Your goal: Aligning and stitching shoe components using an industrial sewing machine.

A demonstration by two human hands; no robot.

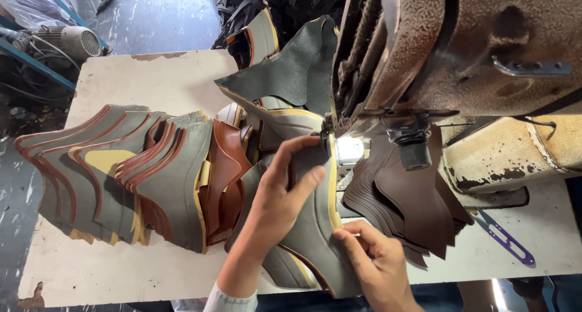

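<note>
My left hand [279, 194] lies on a grey leather shoe-upper piece [315, 227] with a yellow edge, fingers gripping its upper part close to the machine's small lit wheel [348, 149]. My right hand [373, 260] pinches the same piece's lower right edge. The piece runs up to the rusty, worn machine head [461, 51]. A dark grey piece [291, 69] stands out behind the wheel.
A fanned pile of grey and brown-edged uppers [121, 172] covers the left of the white table [176, 82]. A stack of dark brown pieces [412, 209] sits under the machine. Purple thread snips [506, 238] lie at the right. A motor [73, 40] stands on the floor.
</note>
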